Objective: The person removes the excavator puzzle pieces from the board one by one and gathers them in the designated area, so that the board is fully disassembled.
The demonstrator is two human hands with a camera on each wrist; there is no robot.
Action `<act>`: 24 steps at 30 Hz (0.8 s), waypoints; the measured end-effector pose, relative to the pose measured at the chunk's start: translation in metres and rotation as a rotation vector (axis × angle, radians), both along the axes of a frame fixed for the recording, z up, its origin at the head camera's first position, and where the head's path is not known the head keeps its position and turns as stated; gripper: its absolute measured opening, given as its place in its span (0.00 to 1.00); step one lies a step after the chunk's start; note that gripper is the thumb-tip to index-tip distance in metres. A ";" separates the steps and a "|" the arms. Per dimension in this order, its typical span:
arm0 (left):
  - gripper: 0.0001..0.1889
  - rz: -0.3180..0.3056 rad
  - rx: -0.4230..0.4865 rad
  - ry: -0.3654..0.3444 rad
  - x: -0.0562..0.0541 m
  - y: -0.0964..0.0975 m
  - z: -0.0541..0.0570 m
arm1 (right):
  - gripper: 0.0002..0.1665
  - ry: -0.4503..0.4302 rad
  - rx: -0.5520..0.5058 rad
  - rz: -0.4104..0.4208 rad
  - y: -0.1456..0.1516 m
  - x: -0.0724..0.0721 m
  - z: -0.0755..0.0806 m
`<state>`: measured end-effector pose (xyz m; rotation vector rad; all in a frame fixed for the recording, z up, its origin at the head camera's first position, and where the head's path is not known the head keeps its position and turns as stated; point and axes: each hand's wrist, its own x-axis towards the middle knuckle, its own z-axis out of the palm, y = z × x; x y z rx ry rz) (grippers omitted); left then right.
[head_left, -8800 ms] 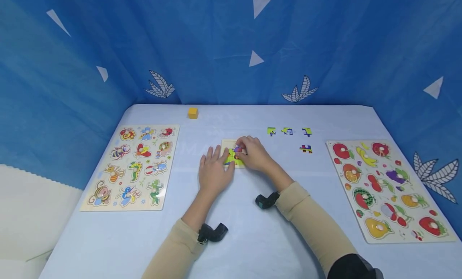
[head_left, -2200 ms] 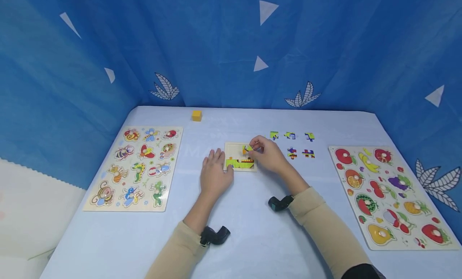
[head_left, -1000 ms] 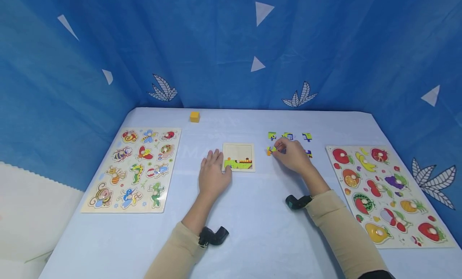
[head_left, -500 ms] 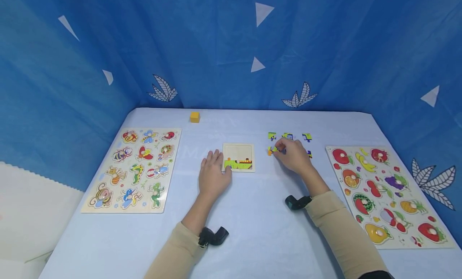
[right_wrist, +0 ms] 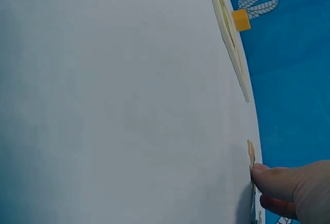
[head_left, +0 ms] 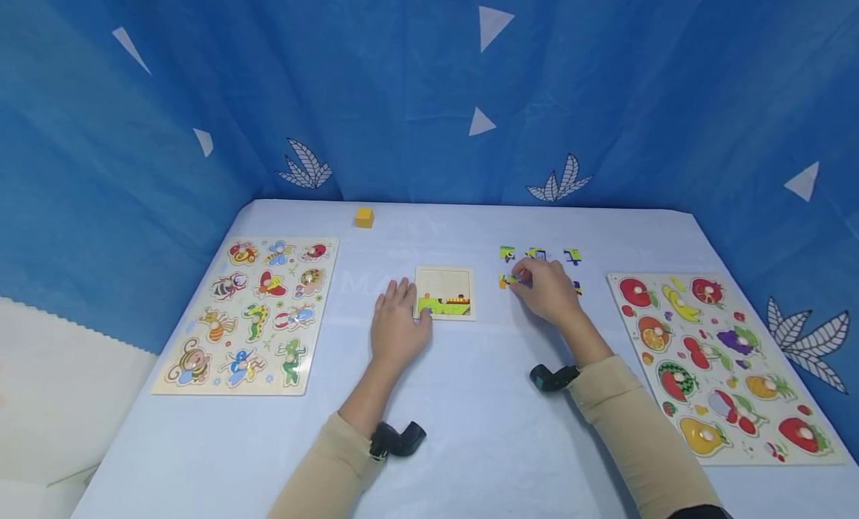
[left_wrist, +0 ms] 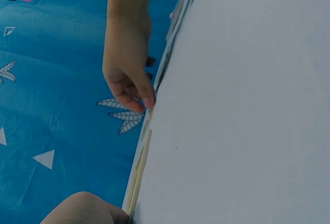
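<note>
Fingers [head_left: 529,265] of the right hand [head_left: 552,291] are curled, with thumb and index finger pinching an orange-and-green puzzle piece [head_left: 505,282]. Piece location: table [head_left: 470,414], right of the small square tray [head_left: 445,270] and apart from it. The left hand [head_left: 399,326] lies with its fingers extended and grips nothing; its thumb touches the tray at the lower left corner, and its fingertips lie beside the left edge. Joined pieces [head_left: 446,309], mainly green, fill the lower part of the tray; bare wood shows above them. Three loose pieces [head_left: 573,256] form a row beyond the right hand. A further piece [head_left: 578,288] is partly hidden by that hand. Insect board [head_left: 235,336]: left side of the table. Fruit board [head_left: 738,456]: right side. Yellow block [head_left: 364,218]: near the far edge, left of the tray.
</note>
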<state>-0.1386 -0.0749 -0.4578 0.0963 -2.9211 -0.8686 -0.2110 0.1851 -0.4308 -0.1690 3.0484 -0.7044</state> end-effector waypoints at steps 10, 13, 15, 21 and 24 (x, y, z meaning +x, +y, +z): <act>0.32 0.000 -0.008 -0.005 0.000 0.000 -0.001 | 0.13 0.007 -0.057 0.056 -0.009 0.007 0.005; 0.32 -0.002 -0.001 -0.003 0.000 0.000 0.000 | 0.15 -0.002 -0.076 0.094 -0.016 0.011 0.005; 0.32 -0.007 0.005 0.014 0.000 0.000 -0.001 | 0.17 -0.015 -0.084 0.120 -0.021 0.013 0.005; 0.26 -0.048 -0.009 0.061 0.001 0.001 -0.003 | 0.20 -0.049 -0.099 0.176 -0.035 0.022 0.003; 0.23 -0.069 -0.023 0.066 0.001 0.001 -0.004 | 0.21 -0.055 -0.105 0.200 -0.041 0.026 0.002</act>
